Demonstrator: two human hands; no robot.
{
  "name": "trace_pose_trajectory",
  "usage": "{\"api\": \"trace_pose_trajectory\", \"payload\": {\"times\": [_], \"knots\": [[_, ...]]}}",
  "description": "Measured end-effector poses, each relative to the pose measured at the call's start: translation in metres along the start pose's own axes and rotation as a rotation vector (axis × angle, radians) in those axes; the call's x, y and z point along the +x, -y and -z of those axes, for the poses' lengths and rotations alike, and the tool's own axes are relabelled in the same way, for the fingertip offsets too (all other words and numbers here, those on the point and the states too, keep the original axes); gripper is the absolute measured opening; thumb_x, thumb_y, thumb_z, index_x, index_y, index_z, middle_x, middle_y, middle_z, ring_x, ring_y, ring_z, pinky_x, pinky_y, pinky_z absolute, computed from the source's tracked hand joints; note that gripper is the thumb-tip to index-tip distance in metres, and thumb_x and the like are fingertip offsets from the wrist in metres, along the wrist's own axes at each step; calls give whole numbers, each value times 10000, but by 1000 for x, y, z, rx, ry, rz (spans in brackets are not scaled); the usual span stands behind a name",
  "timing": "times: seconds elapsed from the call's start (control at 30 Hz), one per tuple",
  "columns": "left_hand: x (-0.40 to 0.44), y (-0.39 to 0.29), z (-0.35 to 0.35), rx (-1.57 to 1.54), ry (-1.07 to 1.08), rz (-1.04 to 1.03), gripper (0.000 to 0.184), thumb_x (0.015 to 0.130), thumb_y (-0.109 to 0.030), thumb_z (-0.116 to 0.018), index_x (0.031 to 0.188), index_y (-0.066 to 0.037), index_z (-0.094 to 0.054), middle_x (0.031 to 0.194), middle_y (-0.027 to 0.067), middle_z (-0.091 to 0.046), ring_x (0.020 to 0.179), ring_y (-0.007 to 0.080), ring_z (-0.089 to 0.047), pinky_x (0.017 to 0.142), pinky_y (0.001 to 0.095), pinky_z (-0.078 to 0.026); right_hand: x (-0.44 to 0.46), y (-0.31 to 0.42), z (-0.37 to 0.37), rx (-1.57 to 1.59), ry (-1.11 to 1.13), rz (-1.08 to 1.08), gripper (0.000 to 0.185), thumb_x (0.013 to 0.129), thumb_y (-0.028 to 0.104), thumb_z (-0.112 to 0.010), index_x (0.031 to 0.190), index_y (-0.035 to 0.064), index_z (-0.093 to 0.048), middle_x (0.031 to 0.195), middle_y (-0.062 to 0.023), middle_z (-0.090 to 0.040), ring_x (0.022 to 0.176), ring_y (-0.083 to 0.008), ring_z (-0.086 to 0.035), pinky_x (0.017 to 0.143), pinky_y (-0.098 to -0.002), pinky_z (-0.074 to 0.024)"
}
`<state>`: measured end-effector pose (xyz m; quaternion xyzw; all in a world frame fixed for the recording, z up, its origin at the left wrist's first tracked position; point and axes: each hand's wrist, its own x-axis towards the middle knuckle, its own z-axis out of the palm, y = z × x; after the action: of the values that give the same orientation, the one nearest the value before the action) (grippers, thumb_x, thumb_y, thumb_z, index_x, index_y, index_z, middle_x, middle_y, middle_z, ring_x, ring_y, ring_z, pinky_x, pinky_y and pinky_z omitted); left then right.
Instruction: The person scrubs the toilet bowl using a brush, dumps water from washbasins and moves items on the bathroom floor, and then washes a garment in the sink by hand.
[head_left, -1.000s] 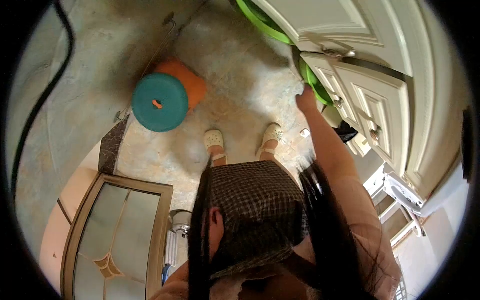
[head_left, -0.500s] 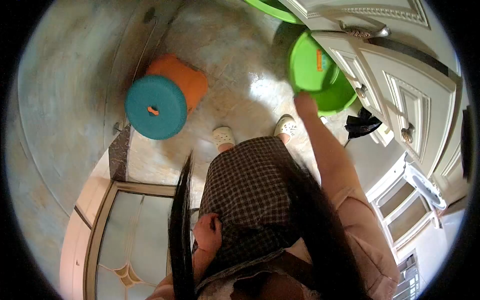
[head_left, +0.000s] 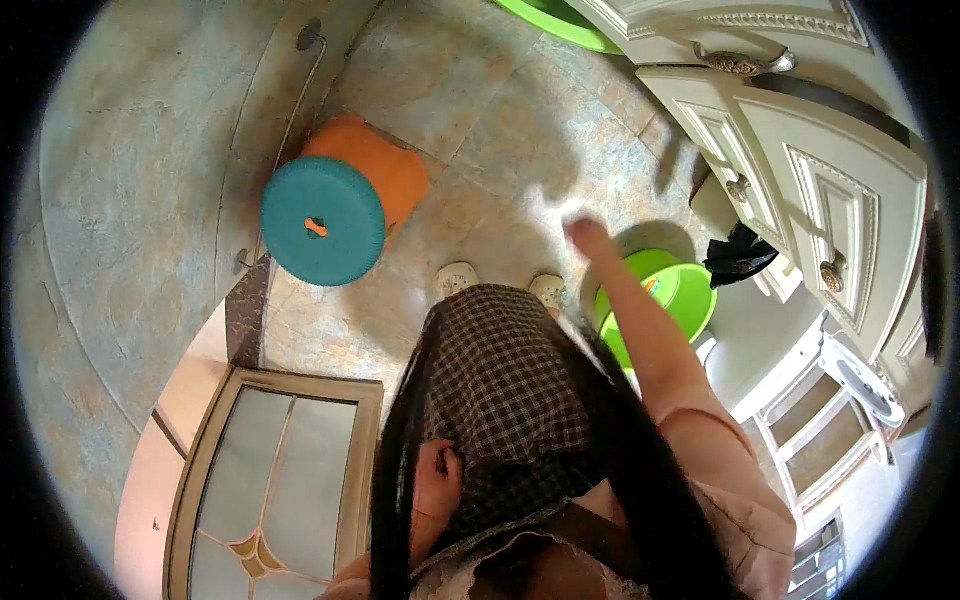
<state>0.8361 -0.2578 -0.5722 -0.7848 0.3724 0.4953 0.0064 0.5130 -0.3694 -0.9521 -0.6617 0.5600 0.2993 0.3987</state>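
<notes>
My right hand [head_left: 588,238] reaches out over the tiled floor, apart from the green basin. Motion smears its fingers, so how they are held cannot be made out. The bright green plastic basin [head_left: 692,298] is at the right of my feet, partly hidden by my right forearm. Beside my lap, my left hand [head_left: 437,482] rests against the checked skirt [head_left: 505,370], its fingers curled in and nothing visible in them.
An orange stool [head_left: 400,185] with a round teal top [head_left: 325,222] stands by the left wall. Cream cabinets [head_left: 810,200] line the right, with a black bag [head_left: 738,255] below. Another green rim [head_left: 560,22] shows at the top. A glass-panelled door [head_left: 275,470] is lower left.
The green basin has moved from beyond my feet to beside them on the right. My right hand, earlier at its rim, is now away from it. My left hand stays by the skirt.
</notes>
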Motion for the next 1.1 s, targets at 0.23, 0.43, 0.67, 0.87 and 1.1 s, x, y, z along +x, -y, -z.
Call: {"api": "trace_pose_trajectory", "payload": {"times": [0.23,0.43,0.67,0.87,1.1], "knots": [[0,14,-16,148,-18,-144,77,765,-73,-559,831,-47,-588,618,117,-520,514,229,-512,478,322,-410,99,48,263,2337,-827,87,255,860,119,-504,1104,48,-476,996,-92,-553,979,-278,-529,925,-418,-397],[3,-22,-10,66,4,-30,96,763,-80,-570,851,-50,-593,672,123,-553,584,230,-540,536,327,-433,116,30,264,2354,-696,148,227,888,137,-470,1094,44,-459,969,-90,-545,877,-247,-545,877,-465,-440],[70,-2,-21,142,321,48,155,814,-147,-552,894,-19,-585,738,135,-600,646,225,-576,584,319,-449,96,35,244,2274,-788,-177,435,817,243,-604,1138,16,-417,1038,-132,-528,807,-272,-575,573,-395,-556],[205,25,-47,133,160,-363,208,778,-119,-558,964,-26,-550,820,128,-568,724,257,-560,622,345,-438,45,51,212,2148,-826,-442,439,755,139,-623,1095,-67,-436,1041,-172,-522,825,-290,-587,534,-357,-571],[362,-79,-17,-106,-175,-347,290,852,-261,-509,1005,-15,-523,960,203,-574,850,312,-569,699,385,-451,-32,36,99,2054,-718,-419,407,741,107,-605,1062,-98,-464,1008,-196,-539,800,-299,-595,588,-384,-568]]}}
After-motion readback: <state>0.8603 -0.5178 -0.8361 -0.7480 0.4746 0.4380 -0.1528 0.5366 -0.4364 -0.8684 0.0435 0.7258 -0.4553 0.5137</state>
